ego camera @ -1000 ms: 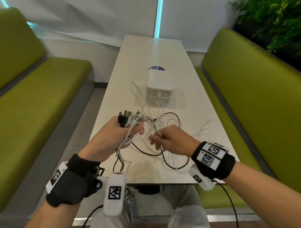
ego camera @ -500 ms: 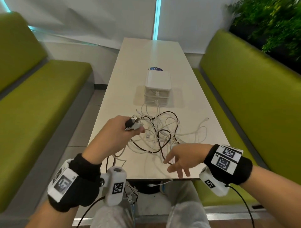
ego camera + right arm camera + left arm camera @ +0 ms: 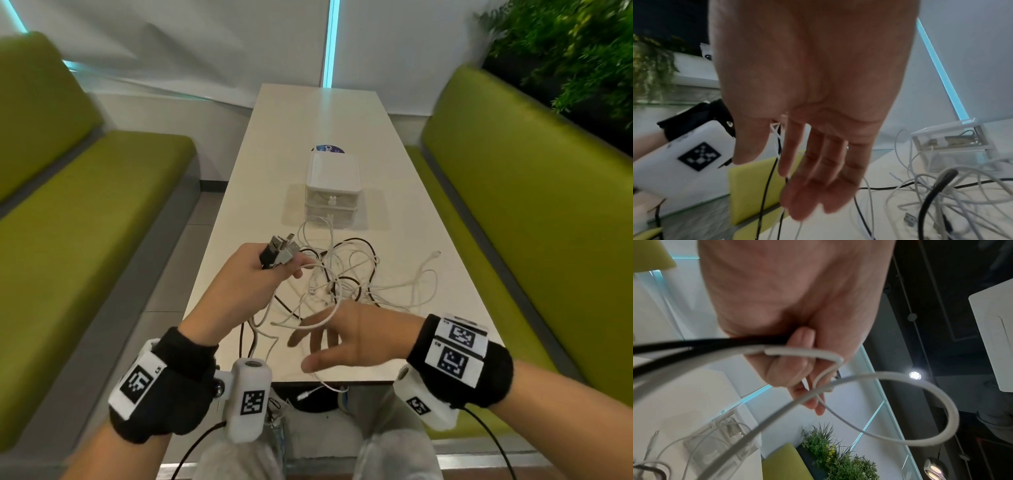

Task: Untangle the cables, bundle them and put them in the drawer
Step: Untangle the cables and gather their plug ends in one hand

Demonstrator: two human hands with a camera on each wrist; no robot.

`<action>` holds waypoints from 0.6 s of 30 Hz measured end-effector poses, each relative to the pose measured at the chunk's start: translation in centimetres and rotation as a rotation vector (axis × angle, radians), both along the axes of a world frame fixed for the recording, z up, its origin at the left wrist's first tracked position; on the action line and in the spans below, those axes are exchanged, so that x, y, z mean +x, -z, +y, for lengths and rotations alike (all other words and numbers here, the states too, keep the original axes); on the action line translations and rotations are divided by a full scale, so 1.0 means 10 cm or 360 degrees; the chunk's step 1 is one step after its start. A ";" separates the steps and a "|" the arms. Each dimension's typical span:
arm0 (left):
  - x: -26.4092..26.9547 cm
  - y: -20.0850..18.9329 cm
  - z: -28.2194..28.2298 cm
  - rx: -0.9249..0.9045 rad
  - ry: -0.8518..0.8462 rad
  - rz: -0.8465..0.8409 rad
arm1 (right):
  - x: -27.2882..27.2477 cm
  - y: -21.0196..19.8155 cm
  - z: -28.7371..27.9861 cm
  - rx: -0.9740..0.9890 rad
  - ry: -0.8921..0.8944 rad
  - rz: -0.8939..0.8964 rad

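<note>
White cables (image 3: 346,277) near table (image 3: 342,116) edge.

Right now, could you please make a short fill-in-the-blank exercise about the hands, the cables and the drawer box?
1. The left hand grips a bunch of cable ____.
2. The right hand holds ____.
3. The tangled cables lie on the ____.
4. The white drawer box stands ____ the tangle.

Missing words: plugs; nothing; table; behind

Bright even indoor light, cyan strip glow, wide-angle edge stretch, motion-blurred fingers (image 3: 797,186)
</note>
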State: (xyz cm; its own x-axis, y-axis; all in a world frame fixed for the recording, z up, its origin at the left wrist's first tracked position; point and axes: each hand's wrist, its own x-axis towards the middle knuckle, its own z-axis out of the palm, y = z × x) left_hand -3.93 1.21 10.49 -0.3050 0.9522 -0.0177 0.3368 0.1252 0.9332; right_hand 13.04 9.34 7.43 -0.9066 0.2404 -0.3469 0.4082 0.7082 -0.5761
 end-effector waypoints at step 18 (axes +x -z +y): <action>-0.04 0.12 0.06 0.0149 -0.0145 -0.0448 | 0.14 -0.05 0.02 -0.0771 0.0615 0.0560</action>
